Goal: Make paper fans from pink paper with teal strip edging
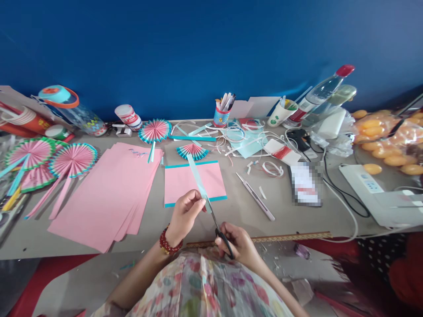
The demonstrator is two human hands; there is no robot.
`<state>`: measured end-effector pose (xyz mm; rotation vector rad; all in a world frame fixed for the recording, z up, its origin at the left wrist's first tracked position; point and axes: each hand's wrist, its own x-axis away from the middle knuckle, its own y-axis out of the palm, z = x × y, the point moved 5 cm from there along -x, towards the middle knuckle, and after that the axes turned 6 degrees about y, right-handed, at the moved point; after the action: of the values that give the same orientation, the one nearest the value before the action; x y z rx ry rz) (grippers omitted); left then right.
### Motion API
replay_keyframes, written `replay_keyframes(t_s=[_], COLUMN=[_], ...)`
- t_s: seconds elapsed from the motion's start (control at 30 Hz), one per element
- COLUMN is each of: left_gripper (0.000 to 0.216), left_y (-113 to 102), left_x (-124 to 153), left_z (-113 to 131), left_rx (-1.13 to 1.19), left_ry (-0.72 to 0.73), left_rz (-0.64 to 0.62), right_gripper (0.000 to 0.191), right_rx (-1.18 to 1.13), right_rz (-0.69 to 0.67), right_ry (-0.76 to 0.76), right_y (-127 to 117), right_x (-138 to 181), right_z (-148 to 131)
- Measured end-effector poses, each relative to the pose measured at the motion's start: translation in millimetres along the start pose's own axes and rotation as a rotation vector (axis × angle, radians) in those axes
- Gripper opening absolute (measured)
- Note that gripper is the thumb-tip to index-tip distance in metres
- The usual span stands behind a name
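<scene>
A red-capped plastic bottle (319, 96) and orange-handled tumbler (84, 118) stand near the blue wall (185, 53); rightward lies a white power-socket unit (380, 201).

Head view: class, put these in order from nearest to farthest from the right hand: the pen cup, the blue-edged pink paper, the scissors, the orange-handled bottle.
1. Scissors, held in the right hand.
2. Blue-edged pink paper, lying flat, ahead and to the left.
3. Pen cup, roughly straight ahead, farther back.
4. Orange-handled bottle, at the back, far to the left.
</scene>
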<state>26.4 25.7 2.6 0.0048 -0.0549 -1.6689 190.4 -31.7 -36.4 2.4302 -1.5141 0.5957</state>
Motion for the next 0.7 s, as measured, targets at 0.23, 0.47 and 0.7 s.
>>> replay_keyframes(t_s=[0.23,0.47,0.7], left_gripper=[0.024,0.024,0.024], left_y=[-0.2,0.7,1.4], left_x=[-0.2,-0.2,0.9], left_z=[-0.5,-0.8,1.9], left_rx=[0.021,0.029,0.034], left_ry=[0.003,0.005,-0.005], left_rz=[-0.006,-0.014,-0.018], right_gripper=[0.048,0.049,0.046], right_rx=[-0.008,0.001,0.001], right_rz=[-0.004,0.005,0.001], right_ry=[0.028,0.038,0.005], right_y=[0.8,1.3,1.1], right_x=[-0.4,0.0,-0.3], right_z=[3.5,3.2,6.1])
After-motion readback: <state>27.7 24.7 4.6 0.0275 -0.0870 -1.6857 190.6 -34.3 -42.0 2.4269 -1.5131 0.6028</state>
